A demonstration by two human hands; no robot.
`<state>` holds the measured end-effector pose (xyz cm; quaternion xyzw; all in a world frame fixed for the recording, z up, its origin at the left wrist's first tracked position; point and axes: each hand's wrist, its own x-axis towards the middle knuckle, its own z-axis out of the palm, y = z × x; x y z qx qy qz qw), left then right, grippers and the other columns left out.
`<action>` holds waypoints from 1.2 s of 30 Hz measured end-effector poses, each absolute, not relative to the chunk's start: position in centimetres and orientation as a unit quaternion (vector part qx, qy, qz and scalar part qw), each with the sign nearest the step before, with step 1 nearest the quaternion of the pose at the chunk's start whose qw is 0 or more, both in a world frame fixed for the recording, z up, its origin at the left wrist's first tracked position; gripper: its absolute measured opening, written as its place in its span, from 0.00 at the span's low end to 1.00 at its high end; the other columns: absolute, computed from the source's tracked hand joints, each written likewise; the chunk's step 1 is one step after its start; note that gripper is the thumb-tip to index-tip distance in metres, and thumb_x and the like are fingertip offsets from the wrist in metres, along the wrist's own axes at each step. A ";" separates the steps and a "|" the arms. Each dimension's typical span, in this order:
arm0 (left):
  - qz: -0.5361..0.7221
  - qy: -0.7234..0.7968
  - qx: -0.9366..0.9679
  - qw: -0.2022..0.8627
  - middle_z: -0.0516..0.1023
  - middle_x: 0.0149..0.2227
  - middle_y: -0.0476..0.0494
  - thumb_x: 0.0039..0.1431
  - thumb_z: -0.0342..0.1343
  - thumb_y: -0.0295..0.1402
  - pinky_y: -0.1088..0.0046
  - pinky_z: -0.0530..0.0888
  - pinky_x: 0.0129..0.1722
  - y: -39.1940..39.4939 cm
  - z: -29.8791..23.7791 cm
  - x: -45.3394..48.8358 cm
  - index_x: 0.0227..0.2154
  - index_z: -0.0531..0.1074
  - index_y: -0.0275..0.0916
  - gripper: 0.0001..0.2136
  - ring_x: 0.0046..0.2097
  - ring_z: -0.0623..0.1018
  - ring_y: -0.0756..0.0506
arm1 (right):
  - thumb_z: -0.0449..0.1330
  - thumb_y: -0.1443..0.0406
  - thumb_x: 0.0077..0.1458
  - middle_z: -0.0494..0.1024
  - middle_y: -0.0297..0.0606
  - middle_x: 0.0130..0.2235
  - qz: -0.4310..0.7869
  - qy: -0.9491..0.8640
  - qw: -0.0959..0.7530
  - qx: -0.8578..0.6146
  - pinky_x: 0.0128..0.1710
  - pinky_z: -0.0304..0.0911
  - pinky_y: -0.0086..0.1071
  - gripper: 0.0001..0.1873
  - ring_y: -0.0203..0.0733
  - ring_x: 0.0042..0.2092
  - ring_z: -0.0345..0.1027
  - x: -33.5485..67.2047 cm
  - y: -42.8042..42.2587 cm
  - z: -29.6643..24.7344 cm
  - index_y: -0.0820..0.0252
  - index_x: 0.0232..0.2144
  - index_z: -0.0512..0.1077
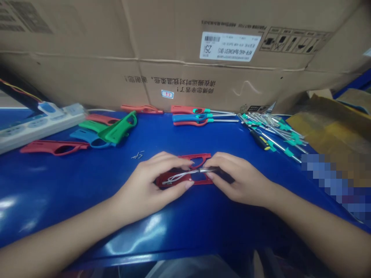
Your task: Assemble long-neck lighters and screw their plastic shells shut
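Note:
A red plastic handle shell [199, 157] lies flat on the blue table [87, 200] in front of me. My left hand [153, 181] grips its left end, thumb and fingers closed round it. My right hand [237, 179] pinches a thin metal tube with white wires [185, 175] and holds it over the shell's inner side. The wires trail left toward my left thumb.
Empty handle shells in red, green and blue [98, 131] lie at the back left beside a white power strip [37, 123]. Assembled lighters [197, 115] and a pile of metal tubes with teal fittings [275, 133] lie at the back right. Cardboard boxes [185, 58] wall the rear.

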<state>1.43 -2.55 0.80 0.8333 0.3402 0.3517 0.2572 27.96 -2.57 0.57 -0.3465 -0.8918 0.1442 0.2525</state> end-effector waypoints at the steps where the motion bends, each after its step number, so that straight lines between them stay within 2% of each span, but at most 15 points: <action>1: 0.355 0.334 0.839 0.241 0.83 0.46 0.47 0.62 0.66 0.33 0.70 0.77 0.47 -2.7 0.8 1.5 0.51 0.77 0.44 0.15 0.46 0.81 0.47 | 0.55 0.66 0.68 0.78 0.40 0.42 0.138 -0.896 0.251 -0.341 0.40 0.69 0.34 0.07 0.42 0.43 0.73 27.9 -2.6 0.5 0.55 0.48 0.69; 8: 0.368 0.302 0.863 0.169 0.85 0.42 0.50 0.65 0.63 0.29 0.66 0.74 0.46 -3.1 0.7 1.8 0.45 0.78 0.44 0.08 0.44 0.81 0.47 | 0.54 0.66 0.69 0.79 0.41 0.43 0.130 -0.909 0.244 -0.311 0.44 0.70 0.35 0.09 0.43 0.45 0.73 27.1 -3.0 0.2 0.56 0.48 0.70; 13: 0.370 0.298 0.868 0.146 0.85 0.41 0.50 0.63 0.65 0.29 0.66 0.73 0.44 -3.0 0.7 1.6 0.44 0.79 0.43 0.08 0.42 0.80 0.47 | 0.55 0.68 0.68 0.80 0.39 0.42 0.131 -0.902 0.273 -0.307 0.44 0.71 0.33 0.07 0.40 0.44 0.74 27.1 -3.2 0.6 0.56 0.46 0.70; 18: 0.377 0.289 0.868 0.144 0.85 0.40 0.50 0.63 0.65 0.28 0.68 0.73 0.44 -2.9 0.5 1.4 0.44 0.80 0.42 0.08 0.41 0.81 0.48 | 0.54 0.67 0.69 0.82 0.41 0.44 0.098 -0.918 0.246 -0.296 0.45 0.70 0.34 0.08 0.42 0.46 0.75 27.4 -2.9 0.6 0.59 0.47 0.71; 25: 0.394 0.263 0.872 0.124 0.86 0.38 0.48 0.61 0.66 0.26 0.68 0.72 0.42 -2.9 0.5 1.4 0.43 0.80 0.40 0.09 0.39 0.80 0.48 | 0.53 0.68 0.69 0.82 0.43 0.41 0.038 -0.931 0.249 -0.265 0.41 0.69 0.34 0.10 0.43 0.42 0.75 27.4 -2.7 0.4 0.64 0.46 0.73; 32: 0.390 0.259 0.876 0.114 0.85 0.38 0.47 0.61 0.66 0.26 0.68 0.72 0.41 -2.8 0.6 1.4 0.43 0.80 0.39 0.08 0.40 0.80 0.47 | 0.50 0.70 0.69 0.83 0.43 0.41 0.045 -0.935 0.229 -0.267 0.39 0.68 0.34 0.13 0.43 0.40 0.76 27.4 -2.8 0.5 0.66 0.47 0.74; 36: 0.384 0.260 0.879 0.111 0.85 0.39 0.47 0.61 0.66 0.27 0.67 0.72 0.42 -2.8 0.6 1.4 0.43 0.80 0.39 0.08 0.40 0.80 0.47 | 0.56 0.65 0.68 0.83 0.40 0.43 0.082 -0.920 0.226 -0.311 0.40 0.69 0.32 0.10 0.41 0.42 0.78 27.5 -3.2 0.5 0.62 0.48 0.72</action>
